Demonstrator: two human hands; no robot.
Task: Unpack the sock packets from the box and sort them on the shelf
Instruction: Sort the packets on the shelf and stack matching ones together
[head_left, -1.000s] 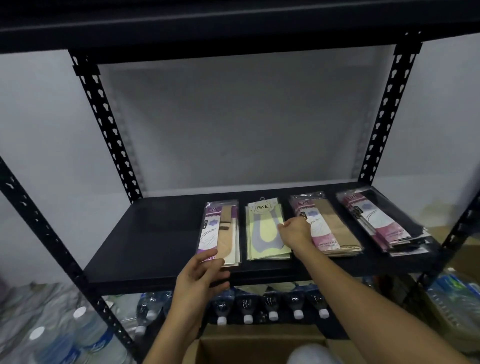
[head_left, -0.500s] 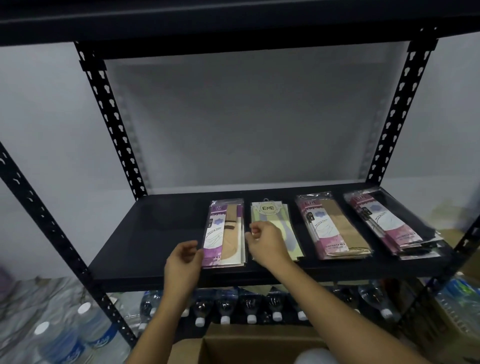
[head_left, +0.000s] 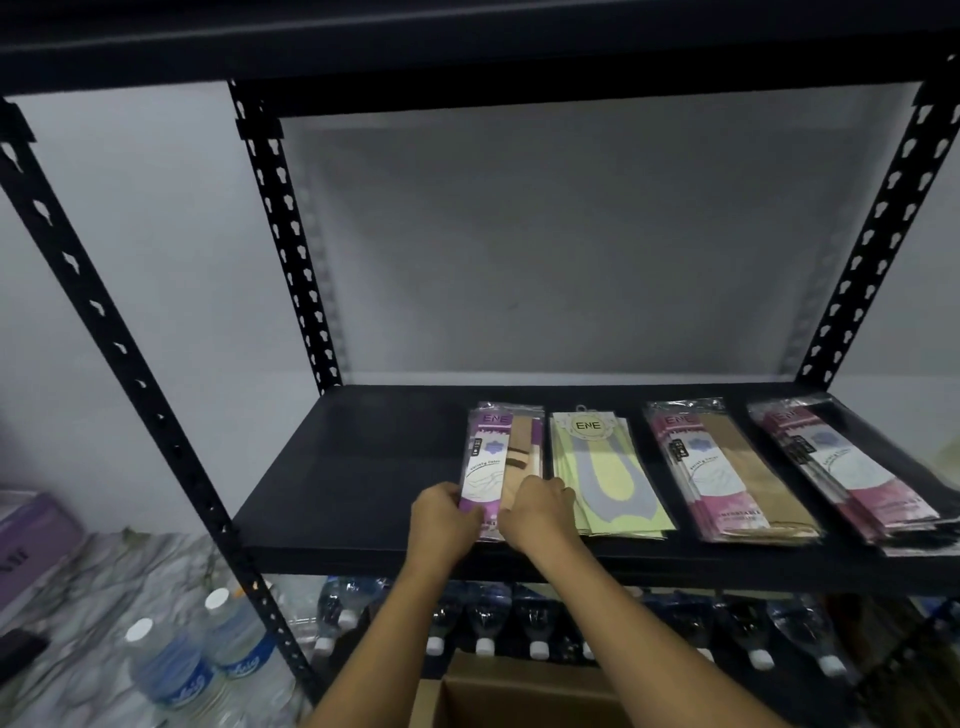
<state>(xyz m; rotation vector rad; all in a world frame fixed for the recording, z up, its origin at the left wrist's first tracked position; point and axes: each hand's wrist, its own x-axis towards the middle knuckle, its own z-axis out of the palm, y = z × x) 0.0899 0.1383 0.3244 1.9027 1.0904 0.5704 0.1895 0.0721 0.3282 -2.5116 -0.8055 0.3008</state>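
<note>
1. Stacks of wrapped socks, four of them, lie side by side along the front half of the black shelf (head_left: 363, 467), across the centre and right of the frame. Each is apart from the next, with its long side running front to back.
2. The purple packets (head_left: 498, 452) are the leftmost stack, just left of centre. A white label and a beige sock show through the top wrapper.
3. The left hand (head_left: 444, 525) grips the near left corner of that stack, fingers curled against its edge.
4. The right hand (head_left: 537, 512) grips the near right corner of the same stack, fingers bent over the top packet. The two hands are close together, almost touching.
5. The yellow-green packets (head_left: 602, 473) lie just right of the purple ones. They have a round "ENE" tag at the far end and a grey sock shape on the front.
6. The pink packets (head_left: 727, 473), holding beige socks, come next to the right.
7. The dark packets (head_left: 852, 467), with pink and white labels, reach the right edge of the frame and are slightly fanned.
8. The cardboard box (head_left: 519, 696) stands open at the bottom centre, below the forearms. Its inside is too dark to tell what it holds.
9. Under the shelf, water bottles (head_left: 540, 618) lie on their sides with white caps toward the camera.
10. At the lower left, upright bottles (head_left: 208, 654) stand on a marbled surface, and a purple carton (head_left: 31, 540) sits at the left edge.
</note>
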